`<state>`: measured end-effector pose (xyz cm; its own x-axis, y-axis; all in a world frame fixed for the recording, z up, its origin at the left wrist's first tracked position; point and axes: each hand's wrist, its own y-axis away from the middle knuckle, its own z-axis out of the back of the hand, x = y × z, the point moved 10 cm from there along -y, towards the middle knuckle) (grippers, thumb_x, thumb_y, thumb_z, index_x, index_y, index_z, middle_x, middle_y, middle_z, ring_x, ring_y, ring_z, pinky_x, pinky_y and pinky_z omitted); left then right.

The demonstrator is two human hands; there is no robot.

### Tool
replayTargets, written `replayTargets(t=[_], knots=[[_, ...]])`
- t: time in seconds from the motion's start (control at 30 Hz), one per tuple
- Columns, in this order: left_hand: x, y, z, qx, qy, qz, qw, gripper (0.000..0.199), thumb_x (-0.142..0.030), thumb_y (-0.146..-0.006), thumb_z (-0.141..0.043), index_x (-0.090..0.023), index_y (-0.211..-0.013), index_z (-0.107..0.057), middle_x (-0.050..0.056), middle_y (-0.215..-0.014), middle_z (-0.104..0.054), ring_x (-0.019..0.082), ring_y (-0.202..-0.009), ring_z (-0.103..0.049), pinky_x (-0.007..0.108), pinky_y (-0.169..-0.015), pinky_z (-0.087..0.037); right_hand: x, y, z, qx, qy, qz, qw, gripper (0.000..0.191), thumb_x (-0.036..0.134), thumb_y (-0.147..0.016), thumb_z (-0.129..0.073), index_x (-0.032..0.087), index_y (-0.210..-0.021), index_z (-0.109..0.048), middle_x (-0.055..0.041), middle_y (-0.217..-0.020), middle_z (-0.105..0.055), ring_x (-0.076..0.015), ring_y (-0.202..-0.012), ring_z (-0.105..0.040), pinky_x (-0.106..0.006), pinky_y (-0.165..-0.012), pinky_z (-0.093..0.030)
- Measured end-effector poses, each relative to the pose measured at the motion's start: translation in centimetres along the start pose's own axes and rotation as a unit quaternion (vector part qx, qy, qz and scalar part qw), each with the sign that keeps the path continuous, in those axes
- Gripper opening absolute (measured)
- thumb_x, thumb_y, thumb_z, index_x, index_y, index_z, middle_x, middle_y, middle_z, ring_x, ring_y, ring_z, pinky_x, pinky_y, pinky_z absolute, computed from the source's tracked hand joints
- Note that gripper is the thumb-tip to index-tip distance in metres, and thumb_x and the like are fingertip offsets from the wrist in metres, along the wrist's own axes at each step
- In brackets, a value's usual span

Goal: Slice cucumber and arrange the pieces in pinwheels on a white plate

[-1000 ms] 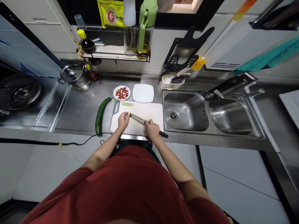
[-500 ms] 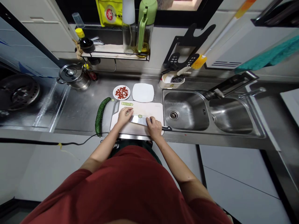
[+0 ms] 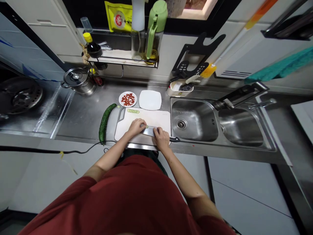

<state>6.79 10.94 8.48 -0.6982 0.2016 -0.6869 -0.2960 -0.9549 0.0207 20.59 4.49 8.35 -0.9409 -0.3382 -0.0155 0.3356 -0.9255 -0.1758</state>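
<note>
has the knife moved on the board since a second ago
Yes. The knife was angled with its edge down; now its blade lies flat on the board, slices on it, handle nearer the sink.

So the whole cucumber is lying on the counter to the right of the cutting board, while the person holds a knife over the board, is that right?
Not quite: the head view shows the whole cucumber lying on the counter to the left of the cutting board, not the right. The rest holds: the right hand holds the knife over the board.

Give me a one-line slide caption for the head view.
Left hand and right hand on knife, cucumber slice on blade, over cutting board.
</note>
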Motion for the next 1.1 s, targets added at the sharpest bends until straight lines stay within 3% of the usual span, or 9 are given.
replayTargets(t=[0.2, 0.37, 0.6, 0.93, 1.1], knots=[[6.6, -1.5, 1.9, -0.106, 0.074, 0.15, 0.98, 0.013, -0.029, -0.075, -0.064, -0.02, -0.083, -0.067, 0.0, -0.069, -0.064, 0.013, -0.064, -0.056, 0.025, -0.063, -0.043, -1.9, 0.6, -1.0, 0.032, -0.019, -0.043, 0.998, 0.036, 0.019, -0.086, -0.047, 0.021, -0.121, -0.054, -0.0097, -0.114, -0.052, -0.0178, -0.079, -0.044, -0.031, -0.072, -0.027], [9.6, -4.0, 2.9, -0.147, 0.059, 0.17, 0.973, 0.011, -0.021, -0.074, -0.062, -0.019, -0.082, -0.068, 0.002, -0.073, -0.067, 0.015, -0.068, -0.059, 0.027, -0.067, -0.044, -2.9, 0.8, -1.2, 0.049, -0.036, -0.07, 0.996, 0.037, 0.019, -0.086, -0.046, 0.021, -0.122, -0.054, -0.0099, -0.113, -0.051, -0.0179, -0.081, -0.046, -0.03, -0.073, -0.027], [9.3, -6.4, 2.2, -0.129, -0.016, 0.143, 0.981, 0.015, -0.017, -0.076, -0.057, -0.021, -0.087, -0.066, 0.002, -0.076, -0.067, 0.017, -0.072, -0.059, 0.028, -0.071, -0.043, -3.4, 1.0, -0.9, 0.052, -0.029, -0.084, 0.995, 0.034, 0.023, -0.087, -0.048, 0.021, -0.12, -0.056, -0.0087, -0.11, -0.052, -0.0168, -0.078, -0.045, -0.03, -0.072, -0.027], [8.6, -7.0, 2.2, -0.126, -0.081, 0.094, 0.984, 0.019, -0.011, -0.076, -0.051, -0.02, -0.088, -0.064, 0.006, -0.08, -0.065, 0.022, -0.082, -0.057, 0.033, -0.078, -0.042, -3.7, 0.8, -1.0, 0.052, -0.04, -0.095, 0.993, 0.034, 0.022, -0.085, -0.049, 0.022, -0.118, -0.057, -0.0085, -0.112, -0.052, -0.0168, -0.079, -0.046, -0.029, -0.071, -0.028], [8.6, -6.9, 2.0, -0.127, -0.1, 0.07, 0.984, 0.013, -0.015, -0.078, -0.053, -0.019, -0.081, -0.065, 0.008, -0.083, -0.062, 0.023, -0.088, -0.053, 0.035, -0.084, -0.041, -3.8, 1.0, -1.1, 0.048, -0.044, -0.094, 0.993, 0.035, 0.022, -0.085, -0.049, 0.022, -0.118, -0.057, -0.0083, -0.112, -0.051, -0.0172, -0.079, -0.046, -0.029, -0.073, -0.029]])
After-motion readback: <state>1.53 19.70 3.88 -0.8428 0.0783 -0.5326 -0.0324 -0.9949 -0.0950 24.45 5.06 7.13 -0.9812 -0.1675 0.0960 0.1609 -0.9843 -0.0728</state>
